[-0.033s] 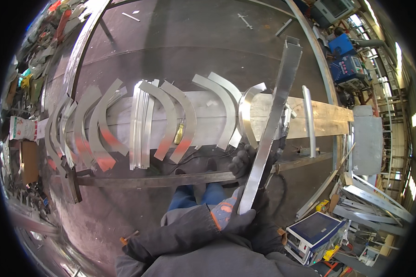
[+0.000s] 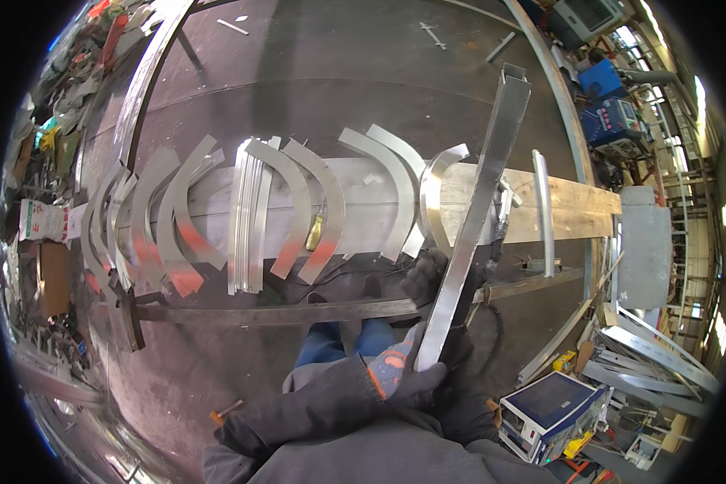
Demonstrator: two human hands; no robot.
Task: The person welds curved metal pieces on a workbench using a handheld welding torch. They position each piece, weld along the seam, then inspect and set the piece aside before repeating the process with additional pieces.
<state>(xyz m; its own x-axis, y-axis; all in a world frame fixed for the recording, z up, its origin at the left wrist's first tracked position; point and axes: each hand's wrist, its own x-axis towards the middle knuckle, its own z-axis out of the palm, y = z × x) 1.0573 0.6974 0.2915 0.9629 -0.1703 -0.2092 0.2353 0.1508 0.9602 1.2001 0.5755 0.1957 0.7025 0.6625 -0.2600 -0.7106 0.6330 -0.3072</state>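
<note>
As left hand [image 2: 415, 382] grips near end, metal tube [image 2: 473, 218] slants away rightward; right hand [image 2: 427, 279] half-hidden, grip unclear.

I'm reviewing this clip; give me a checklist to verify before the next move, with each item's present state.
1. Left hand on the long metal bar: ok, it grips the end nearest the body.
2. Right hand firmly around the bar: cannot tell, the bar hides part of it.
3. Both hands covered: ok, both are gloved.
4. Plank free of loose pieces: not ok, curved metal strips and straight metal strips lie across it.
5. Yellow-handled tool put away: not ok, it lies between two curved strips.
6. Bar's underside clear of contact: cannot tell from this single overhead view.
</note>
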